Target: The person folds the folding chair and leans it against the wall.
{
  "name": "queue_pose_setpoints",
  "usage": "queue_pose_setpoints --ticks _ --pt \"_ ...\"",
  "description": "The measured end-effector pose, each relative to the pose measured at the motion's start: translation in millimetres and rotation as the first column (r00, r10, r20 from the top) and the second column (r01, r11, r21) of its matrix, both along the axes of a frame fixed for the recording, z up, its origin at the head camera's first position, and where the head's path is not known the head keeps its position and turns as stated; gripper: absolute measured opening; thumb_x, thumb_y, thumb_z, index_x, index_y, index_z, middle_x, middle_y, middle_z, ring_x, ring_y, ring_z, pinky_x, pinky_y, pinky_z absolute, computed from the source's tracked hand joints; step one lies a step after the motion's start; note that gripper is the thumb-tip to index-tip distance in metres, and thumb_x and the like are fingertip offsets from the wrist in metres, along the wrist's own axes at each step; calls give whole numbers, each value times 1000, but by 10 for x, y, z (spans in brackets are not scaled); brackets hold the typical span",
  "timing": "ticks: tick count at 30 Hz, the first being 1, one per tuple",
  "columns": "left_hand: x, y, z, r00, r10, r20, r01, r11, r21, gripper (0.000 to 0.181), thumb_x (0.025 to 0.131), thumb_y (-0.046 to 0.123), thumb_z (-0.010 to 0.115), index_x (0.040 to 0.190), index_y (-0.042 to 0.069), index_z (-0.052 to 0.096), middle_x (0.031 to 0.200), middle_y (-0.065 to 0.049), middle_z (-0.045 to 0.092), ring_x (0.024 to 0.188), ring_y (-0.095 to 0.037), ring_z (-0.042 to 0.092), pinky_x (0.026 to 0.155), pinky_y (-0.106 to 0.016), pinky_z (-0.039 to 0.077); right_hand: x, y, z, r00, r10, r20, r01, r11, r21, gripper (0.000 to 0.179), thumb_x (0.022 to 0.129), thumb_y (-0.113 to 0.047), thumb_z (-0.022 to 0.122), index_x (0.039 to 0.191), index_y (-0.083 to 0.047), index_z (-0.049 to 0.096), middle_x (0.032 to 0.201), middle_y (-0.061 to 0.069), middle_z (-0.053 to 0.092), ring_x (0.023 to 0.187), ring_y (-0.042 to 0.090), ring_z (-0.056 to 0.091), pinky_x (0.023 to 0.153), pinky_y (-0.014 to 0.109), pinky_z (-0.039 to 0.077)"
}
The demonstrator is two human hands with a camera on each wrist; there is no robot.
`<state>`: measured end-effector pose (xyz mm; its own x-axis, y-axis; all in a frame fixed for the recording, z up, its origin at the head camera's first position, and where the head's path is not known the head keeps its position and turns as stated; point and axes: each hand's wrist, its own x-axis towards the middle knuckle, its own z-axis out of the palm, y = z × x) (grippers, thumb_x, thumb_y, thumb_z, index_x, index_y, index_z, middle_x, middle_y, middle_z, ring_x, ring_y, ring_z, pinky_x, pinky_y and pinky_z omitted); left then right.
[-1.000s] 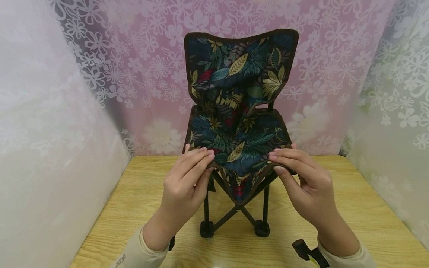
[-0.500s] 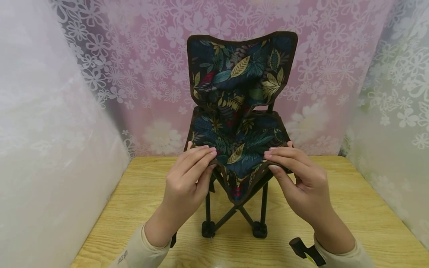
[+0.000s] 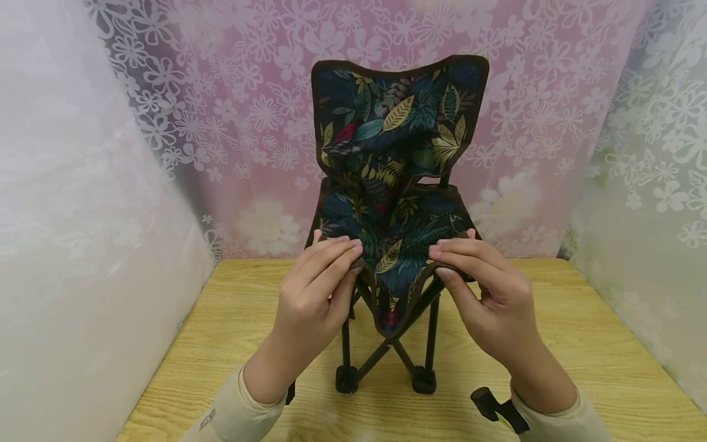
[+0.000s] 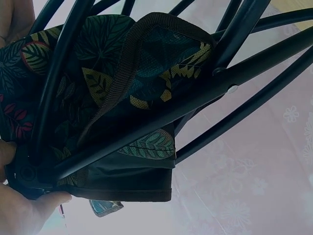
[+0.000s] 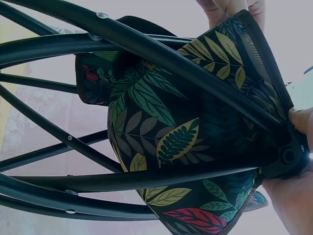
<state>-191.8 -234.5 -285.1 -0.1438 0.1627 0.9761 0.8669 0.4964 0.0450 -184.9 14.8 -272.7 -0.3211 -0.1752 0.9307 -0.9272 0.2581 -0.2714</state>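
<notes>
A folding camp chair (image 3: pixel 400 264) with dark leaf-print fabric and black tube legs stands upright, its backrest (image 3: pixel 397 116) at the rear. My left hand (image 3: pixel 317 294) grips the front left corner of the seat, fingers over the fabric and thumb at the front edge. The front right corner is held the same way by my right hand (image 3: pixel 491 291). Between them the seat sags into a deep V above the crossed front legs. From below, the left wrist view shows a black corner joint (image 4: pixel 29 171) in my grasp; another corner joint (image 5: pixel 288 154) appears in the right wrist view.
The chair's feet (image 3: pixel 347 379) rest on a wood-grain table (image 3: pixel 248 344). A pink floral curtain (image 3: pixel 232 123) hangs behind, with pale sheets on the left (image 3: pixel 94 215) and right (image 3: pixel 652 215). A black strap piece (image 3: pixel 497 408) sits at my right wrist.
Both hands have drawn a little closer together with the seat corners. The seat and backrest have narrowed, the fabric folds more deeply, and the feet stand closer together.
</notes>
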Motion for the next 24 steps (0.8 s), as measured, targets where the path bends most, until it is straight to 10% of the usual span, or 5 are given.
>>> queue_pose_setpoints --ticks 24 --pt "-42 157 99 999 -8 -32 8 1000 -10 19 97 -1 73 114 -7 78 114 -21 79 109 -36 75 102 -44 62 -55 -126 77 999 -32 -19 32 999 10 31 105 -22 69 106 8 80 111 20 76 118 17 72 124 41 43"
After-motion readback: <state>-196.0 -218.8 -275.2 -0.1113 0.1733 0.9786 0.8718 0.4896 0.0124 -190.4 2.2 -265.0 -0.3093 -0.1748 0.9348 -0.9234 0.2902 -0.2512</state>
